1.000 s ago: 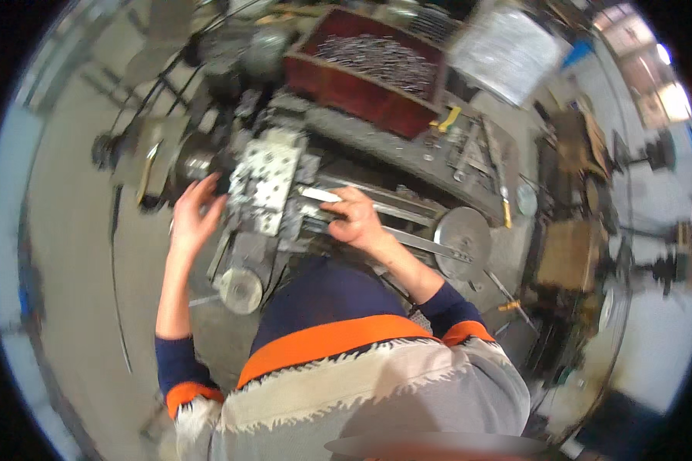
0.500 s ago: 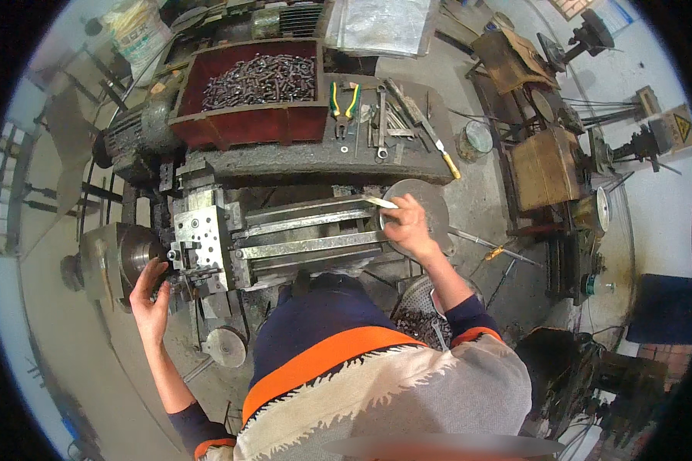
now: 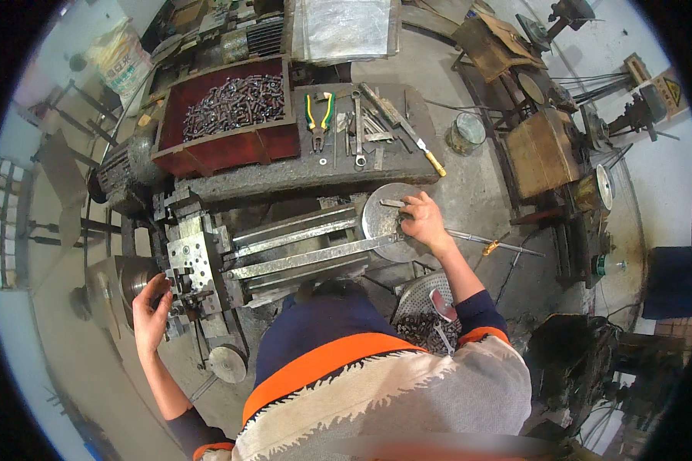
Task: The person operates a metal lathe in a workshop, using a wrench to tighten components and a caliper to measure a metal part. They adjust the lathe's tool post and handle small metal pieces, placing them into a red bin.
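My left hand (image 3: 151, 313) is beside the lathe's round chuck (image 3: 136, 278), close to the metal block with drilled holes (image 3: 190, 252). Its fingers are bent upward and its thumb stands apart from them; I make out nothing held there. At the other end of the lathe bed (image 3: 304, 259), my right hand (image 3: 425, 224) is over a round metal disc (image 3: 378, 219), fingers curled down. A small pale strip (image 3: 393, 203) shows beside its fingertips. What the curled fingers grip is hidden under the hand.
Behind the bed, a red tray (image 3: 231, 150) holds many small dark metal parts. Right of it lie green-yellow pliers (image 3: 319, 123), a wrench (image 3: 359, 131) and a yellow-handled file (image 3: 423, 142). A perforated basket (image 3: 417, 296) with metal parts stands near my right forearm.
The view has turned slightly. My right hand has come down onto the disc, and the pale strip it held up now lies lower by its fingertips. My left hand stays by the chuck.
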